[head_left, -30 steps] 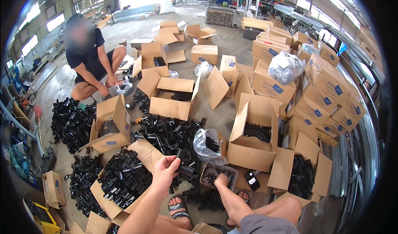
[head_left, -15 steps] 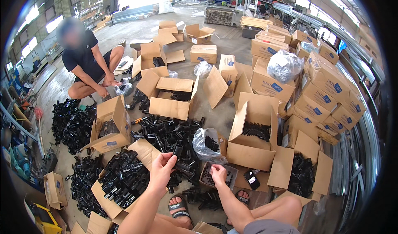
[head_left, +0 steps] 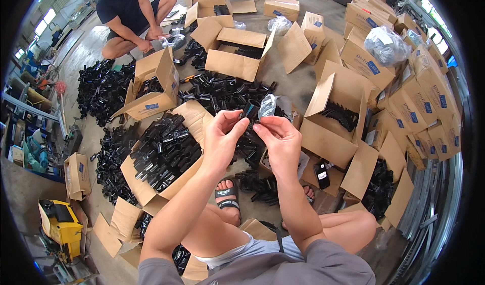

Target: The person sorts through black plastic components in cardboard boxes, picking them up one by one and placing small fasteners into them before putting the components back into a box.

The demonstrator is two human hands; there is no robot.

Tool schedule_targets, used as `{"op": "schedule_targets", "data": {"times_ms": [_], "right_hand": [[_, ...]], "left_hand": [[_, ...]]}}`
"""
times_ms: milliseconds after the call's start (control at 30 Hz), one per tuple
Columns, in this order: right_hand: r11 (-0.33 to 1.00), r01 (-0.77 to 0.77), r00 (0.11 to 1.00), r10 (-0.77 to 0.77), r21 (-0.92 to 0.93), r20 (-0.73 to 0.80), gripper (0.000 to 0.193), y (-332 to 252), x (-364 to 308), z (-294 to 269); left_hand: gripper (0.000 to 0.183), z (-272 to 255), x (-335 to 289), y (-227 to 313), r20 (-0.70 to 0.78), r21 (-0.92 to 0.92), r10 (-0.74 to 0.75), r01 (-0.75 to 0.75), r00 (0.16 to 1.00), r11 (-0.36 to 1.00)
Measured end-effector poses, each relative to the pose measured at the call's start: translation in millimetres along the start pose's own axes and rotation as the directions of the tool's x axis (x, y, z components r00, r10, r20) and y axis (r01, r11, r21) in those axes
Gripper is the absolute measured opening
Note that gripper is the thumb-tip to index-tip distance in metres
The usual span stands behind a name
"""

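Head view: left hand (head_left: 222, 138) fingers pinch a black part (head_left: 250, 109); right hand (head_left: 281, 139) grips a clear bag (head_left: 267, 106).

Left hand (head_left: 222, 138) — raised from the pile, now at chest height. Right hand (head_left: 280, 138) — come up to meet it; my fingers (head_left: 260, 128) now pinch a black part (head_left: 251, 108) and small clear bag (head_left: 267, 106).
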State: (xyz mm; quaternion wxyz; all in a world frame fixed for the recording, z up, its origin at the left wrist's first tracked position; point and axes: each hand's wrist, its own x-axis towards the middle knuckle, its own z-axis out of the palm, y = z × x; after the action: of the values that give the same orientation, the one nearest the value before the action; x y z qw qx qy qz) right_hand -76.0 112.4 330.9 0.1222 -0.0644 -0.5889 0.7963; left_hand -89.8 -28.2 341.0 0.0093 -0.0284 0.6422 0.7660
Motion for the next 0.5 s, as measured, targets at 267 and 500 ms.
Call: {"op": "schedule_targets", "data": {"times_ms": [267,500], "right_hand": [[0.999,-0.023,1.000,0.023,0.028,0.005,0.017,15,-2,3],[0.998,0.068,0.997,-0.067,0.003,-0.048,0.017,23,-4,6]], "left_hand": [[0.025,-4,-2,-4,-0.005,0.007,0.064,-0.064,0.998,0.998],[0.024,0,-4,-1,-0.022,0.055,0.144,-0.143,0.989,0.988]]}}
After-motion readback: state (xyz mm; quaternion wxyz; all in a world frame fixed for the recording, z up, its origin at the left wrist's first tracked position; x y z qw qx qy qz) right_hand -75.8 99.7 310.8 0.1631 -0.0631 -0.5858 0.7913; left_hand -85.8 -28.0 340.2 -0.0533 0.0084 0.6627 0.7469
